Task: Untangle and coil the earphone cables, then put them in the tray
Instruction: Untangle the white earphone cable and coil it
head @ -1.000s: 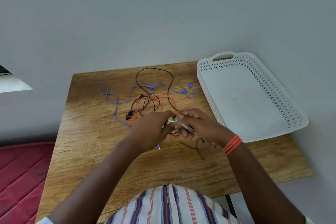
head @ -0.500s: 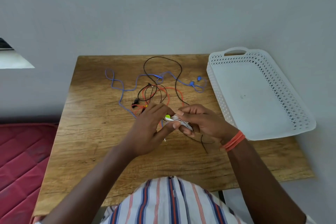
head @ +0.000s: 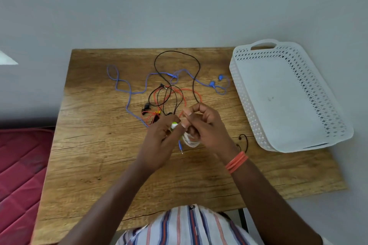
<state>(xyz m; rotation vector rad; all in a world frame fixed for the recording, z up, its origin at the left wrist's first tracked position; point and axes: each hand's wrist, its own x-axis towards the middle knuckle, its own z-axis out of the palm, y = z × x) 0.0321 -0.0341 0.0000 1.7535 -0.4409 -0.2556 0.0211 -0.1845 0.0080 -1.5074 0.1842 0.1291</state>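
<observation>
Your right hand (head: 205,125) holds a small coil of white earphone cable (head: 190,141) just above the middle of the tabletop (head: 95,145). Its fingers are curled round the loops, so that grip is closed on the coil, probably to keep the turns from springing apart. Your left hand (head: 161,141) meets it from the left. Its fingertips pinch the end with the green-and-white earbud (head: 174,125), which looks like the free tail being held ready to tuck in or wrap round. Both grips are narrow and close together, which suits fine work on a thin wire.

Below your hands a blue plug (head: 180,146) hangs or lies with its metal tip pointing toward you. I cannot tell whether it belongs to the coil you hold or to the blue cable (head: 129,93) behind.

On the far side of your hands the rest waits in a loose tangle: the blue cable running left and right, a black cable (head: 196,77) looping toward the far edge, and an orange cable (head: 191,93) mostly under the black one. A short black piece (head: 246,141) lies to the right of your wrist.

The white tray (head: 235,65) sits at the right edge, with nothing visible in it yet. It is near enough for your right hand to drop the coil in once the end is secured.
</observation>
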